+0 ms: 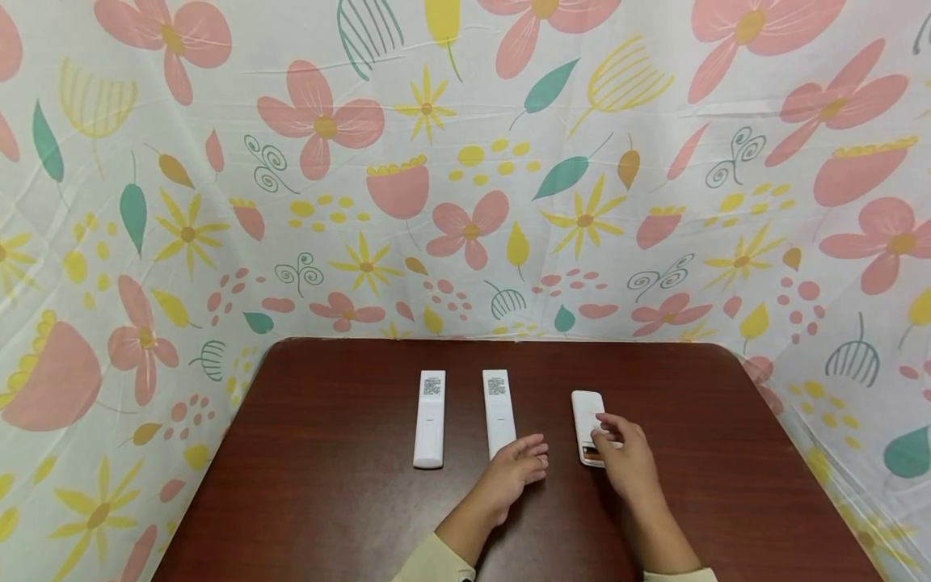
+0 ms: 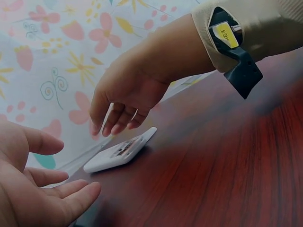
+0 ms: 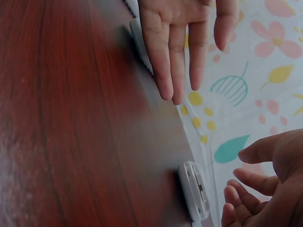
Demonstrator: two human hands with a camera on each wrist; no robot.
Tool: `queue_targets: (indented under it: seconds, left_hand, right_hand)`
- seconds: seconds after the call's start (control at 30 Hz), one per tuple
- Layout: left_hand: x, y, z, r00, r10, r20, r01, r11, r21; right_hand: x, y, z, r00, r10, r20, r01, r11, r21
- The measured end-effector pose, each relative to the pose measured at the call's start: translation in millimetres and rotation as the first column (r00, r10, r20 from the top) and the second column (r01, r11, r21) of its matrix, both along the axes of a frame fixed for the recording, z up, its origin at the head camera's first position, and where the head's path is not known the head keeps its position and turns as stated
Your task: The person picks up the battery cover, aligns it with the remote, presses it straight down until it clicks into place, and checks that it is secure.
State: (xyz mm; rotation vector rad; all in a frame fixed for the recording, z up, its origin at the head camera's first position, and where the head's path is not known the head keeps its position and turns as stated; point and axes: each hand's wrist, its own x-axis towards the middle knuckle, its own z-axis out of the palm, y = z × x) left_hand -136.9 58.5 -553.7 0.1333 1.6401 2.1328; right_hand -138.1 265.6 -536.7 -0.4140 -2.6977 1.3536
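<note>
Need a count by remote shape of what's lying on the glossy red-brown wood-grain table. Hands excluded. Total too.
Long slim white plastic remotes: 2
Shorter white plastic remote with rounded corners and an open compartment: 1
Total: 3

Lying in row on worktop [image 1: 327,501]: left remote [image 1: 429,424], middle remote [image 1: 499,408], right remote [image 1: 587,414], lengthwise toward me. Cloth [image 1: 476,166] behind worktop and along both sides. My left grip [image 1: 518,469] before middle remote, covering its near end in head view, reaching into gap toward right remote. My right grip [image 1: 627,457] just above right remote, over right edge; compartment [image 1: 592,453] at that remote's near end.
</note>
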Motion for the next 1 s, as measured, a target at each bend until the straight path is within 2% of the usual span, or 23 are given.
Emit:
queue_targets:
  seconds: [0.53, 1.0]
  left_hand:
    - [1.7, 8, -2.8, 0.999, -0.036, -0.005, 0.036, 0.999, -0.026]
    - [3.1, 17, -5.6, 0.999, -0.041, 0.006, 0.041, 0.998, -0.044]
  right_hand:
    - [9.3, 24, -5.7, 0.999, -0.052, -0.007, 0.053, 0.997, 0.048]
    - [13.0, 37, -12.4, 0.993, -0.07, 0.098, 0.066, 0.997, 0.036]
